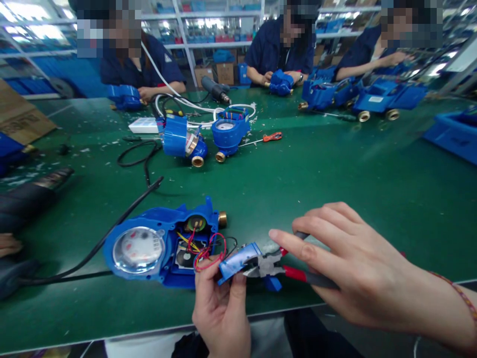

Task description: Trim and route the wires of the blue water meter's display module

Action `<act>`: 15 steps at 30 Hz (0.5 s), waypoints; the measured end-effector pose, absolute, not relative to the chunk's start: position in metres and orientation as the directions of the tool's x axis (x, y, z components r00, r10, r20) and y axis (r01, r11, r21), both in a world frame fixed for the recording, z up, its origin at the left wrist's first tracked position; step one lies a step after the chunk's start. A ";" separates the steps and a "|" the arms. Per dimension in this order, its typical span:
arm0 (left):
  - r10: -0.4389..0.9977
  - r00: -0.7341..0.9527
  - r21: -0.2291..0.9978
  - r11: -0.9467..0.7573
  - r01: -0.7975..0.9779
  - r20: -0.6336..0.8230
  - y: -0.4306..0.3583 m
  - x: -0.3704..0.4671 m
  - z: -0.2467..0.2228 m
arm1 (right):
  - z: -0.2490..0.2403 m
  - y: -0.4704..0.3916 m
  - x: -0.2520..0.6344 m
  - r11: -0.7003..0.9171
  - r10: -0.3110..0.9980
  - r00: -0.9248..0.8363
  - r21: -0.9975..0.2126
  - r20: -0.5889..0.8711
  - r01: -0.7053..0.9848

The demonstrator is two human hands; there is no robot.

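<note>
A blue water meter lies on the green table, its round dial facing up and its wiring compartment open, with red, yellow and black wires coming out. Beside its right end, my left hand pinches a small blue part between thumb and fingers. My right hand is wrapped round the pliers, which have red and grey handles; the index finger stretches forward. The plier jaws meet the right edge of the blue part. Below them, a small blue piece sits near the table's front edge.
Two upright blue meters and an orange screwdriver stand or lie mid-table, near a white power strip. At the left are a heat gun and black cable. A blue bin is at right. Three people work opposite; another hand shows at left.
</note>
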State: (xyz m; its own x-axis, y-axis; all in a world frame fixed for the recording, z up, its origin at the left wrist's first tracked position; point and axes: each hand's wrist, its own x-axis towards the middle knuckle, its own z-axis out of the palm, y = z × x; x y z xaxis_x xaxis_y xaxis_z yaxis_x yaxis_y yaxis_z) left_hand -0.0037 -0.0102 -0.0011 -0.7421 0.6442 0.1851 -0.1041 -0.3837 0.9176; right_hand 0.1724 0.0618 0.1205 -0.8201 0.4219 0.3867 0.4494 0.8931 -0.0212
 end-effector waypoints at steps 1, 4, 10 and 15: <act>0.646 -0.744 0.914 -0.387 -0.123 0.174 -0.011 -0.004 -0.001 | 0.121 0.063 0.171 0.896 0.406 -0.829 0.010 0.386 0.443; 0.657 -0.744 0.914 -0.367 -0.173 0.123 -0.012 -0.005 0.002 | 0.122 0.067 0.167 0.896 0.385 -0.835 0.059 0.394 0.441; 0.627 -0.779 0.923 -0.294 -0.249 -0.011 -0.015 -0.005 0.006 | 0.118 0.071 0.164 0.894 0.395 -0.836 0.047 0.381 0.445; 0.635 -0.769 0.926 -0.246 -0.288 -0.071 -0.016 -0.005 0.009 | 0.116 0.073 0.163 0.894 0.405 -0.830 0.025 0.384 0.448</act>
State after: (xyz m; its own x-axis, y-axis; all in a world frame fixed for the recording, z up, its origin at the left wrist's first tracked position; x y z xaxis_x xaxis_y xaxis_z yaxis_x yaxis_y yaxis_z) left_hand -0.0050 -0.0156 0.0092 -0.7694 0.6349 -0.0705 -0.2876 -0.2457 0.9257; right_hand 0.1630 0.0727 0.1163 -0.8297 0.4052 0.3839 0.4479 0.8938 0.0246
